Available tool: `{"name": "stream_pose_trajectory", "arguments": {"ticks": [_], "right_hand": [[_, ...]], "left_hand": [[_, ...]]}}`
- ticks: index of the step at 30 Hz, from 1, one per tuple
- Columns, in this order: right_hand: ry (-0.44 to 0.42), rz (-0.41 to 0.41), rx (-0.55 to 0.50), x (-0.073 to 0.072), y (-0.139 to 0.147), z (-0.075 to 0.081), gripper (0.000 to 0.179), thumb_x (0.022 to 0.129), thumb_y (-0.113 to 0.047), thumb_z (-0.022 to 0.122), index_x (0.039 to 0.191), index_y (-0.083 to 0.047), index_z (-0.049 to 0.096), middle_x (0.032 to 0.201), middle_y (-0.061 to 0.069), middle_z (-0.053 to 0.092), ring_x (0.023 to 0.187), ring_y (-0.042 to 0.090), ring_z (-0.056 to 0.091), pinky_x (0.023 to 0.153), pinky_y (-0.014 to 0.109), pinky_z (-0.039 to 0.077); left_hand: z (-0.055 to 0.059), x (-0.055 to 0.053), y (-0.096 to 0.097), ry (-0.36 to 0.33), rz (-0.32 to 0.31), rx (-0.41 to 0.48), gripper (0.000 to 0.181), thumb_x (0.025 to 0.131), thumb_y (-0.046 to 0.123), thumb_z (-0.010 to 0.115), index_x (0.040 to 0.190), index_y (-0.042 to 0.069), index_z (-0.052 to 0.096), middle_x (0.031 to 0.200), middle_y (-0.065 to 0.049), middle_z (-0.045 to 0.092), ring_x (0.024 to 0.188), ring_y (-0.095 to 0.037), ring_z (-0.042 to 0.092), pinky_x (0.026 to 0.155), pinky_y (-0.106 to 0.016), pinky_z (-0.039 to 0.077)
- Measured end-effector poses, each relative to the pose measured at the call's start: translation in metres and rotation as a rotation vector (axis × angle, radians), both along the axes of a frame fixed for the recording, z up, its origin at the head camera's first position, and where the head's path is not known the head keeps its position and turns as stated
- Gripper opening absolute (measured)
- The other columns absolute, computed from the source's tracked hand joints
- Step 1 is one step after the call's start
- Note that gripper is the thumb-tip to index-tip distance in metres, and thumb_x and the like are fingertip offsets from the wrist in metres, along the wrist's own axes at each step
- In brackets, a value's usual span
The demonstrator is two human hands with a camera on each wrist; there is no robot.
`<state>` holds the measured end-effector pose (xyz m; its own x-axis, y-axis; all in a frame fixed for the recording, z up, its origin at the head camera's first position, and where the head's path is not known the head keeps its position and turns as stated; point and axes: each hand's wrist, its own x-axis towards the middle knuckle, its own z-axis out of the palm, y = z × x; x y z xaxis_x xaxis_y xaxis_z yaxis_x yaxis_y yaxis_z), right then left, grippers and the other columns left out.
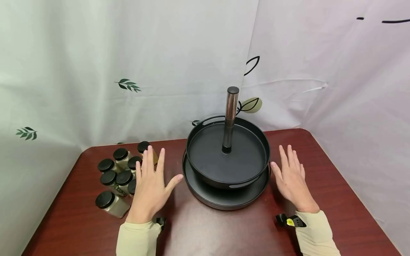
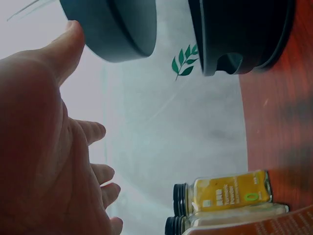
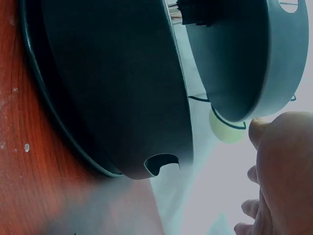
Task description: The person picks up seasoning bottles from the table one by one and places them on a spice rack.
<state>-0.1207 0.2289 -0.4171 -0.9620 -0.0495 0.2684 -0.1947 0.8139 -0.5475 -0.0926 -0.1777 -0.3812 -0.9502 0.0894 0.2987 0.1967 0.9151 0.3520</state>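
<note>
A black two-tier round rack (image 1: 225, 206) with an upright metal post (image 1: 230, 110) stands on the table. Its upper tray (image 1: 208, 156) has slots cut in the wall; the wrist views show a gap between the tiers. To the left of it my left hand (image 1: 148, 192) is raised, fingers spread and straight, holding nothing. Its thumb points at the upper tray (image 2: 112, 29); whether they touch I cannot tell. On the other side my right hand (image 1: 293, 181) hovers with straight fingers, also holding nothing. Its thumb (image 3: 257, 132) is close to the upper tray's rim (image 3: 288, 63).
Several glass spice jars with black lids (image 1: 104, 200) cluster on the table's left, partly behind my left hand. One jar with a yellow label (image 2: 230, 191) lies in the left wrist view's lower right. A white patterned curtain (image 1: 160, 53) hangs behind the reddish-brown table (image 1: 320, 170).
</note>
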Motion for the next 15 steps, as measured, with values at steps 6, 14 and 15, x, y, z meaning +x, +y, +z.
{"name": "stream_pose_trajectory", "arguments": {"ticks": [6,14,15], "right_hand": [[0.054,-0.002,-0.032,-0.003,-0.002,0.002,0.062,0.109,-0.034,0.038,0.162,-0.009,0.017,0.166,0.024,0.008,0.151,0.045,0.006,0.109,0.074,0.012],[0.098,-0.017,-0.127,-0.005,-0.004,0.007,0.059,0.109,-0.032,0.038,0.161,-0.010,0.021,0.165,0.021,0.016,0.150,0.045,0.014,0.112,0.071,0.014],[0.101,-0.019,-0.137,-0.005,-0.003,0.007,0.059,0.109,-0.032,0.038,0.161,-0.010,0.021,0.165,0.021,0.016,0.150,0.045,0.014,0.113,0.071,0.014]], "left_hand": [[0.006,0.002,-0.007,-0.005,0.023,0.037,0.094,0.096,0.058,0.057,0.162,0.010,0.011,0.166,-0.019,-0.010,0.153,-0.040,-0.007,0.118,-0.061,-0.006],[0.017,0.008,-0.028,0.021,0.097,0.069,0.091,0.099,0.056,0.055,0.163,0.014,0.007,0.166,-0.020,-0.011,0.152,-0.042,-0.009,0.114,-0.068,-0.008],[0.018,0.008,-0.031,0.024,0.106,0.077,0.090,0.099,0.056,0.054,0.163,0.013,0.007,0.166,-0.020,-0.011,0.151,-0.043,-0.008,0.113,-0.069,-0.009]]}}
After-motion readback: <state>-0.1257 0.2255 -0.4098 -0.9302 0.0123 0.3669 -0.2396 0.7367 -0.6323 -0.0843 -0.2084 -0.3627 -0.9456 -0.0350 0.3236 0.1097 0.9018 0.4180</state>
